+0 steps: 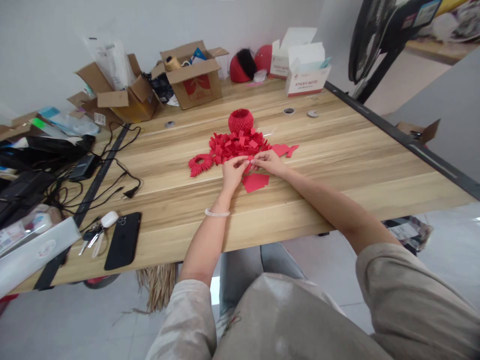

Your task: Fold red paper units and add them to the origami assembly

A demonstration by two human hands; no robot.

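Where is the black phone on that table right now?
In the head view the black phone lies face down near the table's front edge, left of the person's left hand, beside a bunch of keys and a white earbud case.

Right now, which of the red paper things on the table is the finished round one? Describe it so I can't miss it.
Start at the wooden table and find the heap of red folded pieces just beyond the left hand and right hand. At the far edge of that heap stands the round red paper vase. Unlike the flat ring and loose pieces, it is upright, ribbed and hollow.
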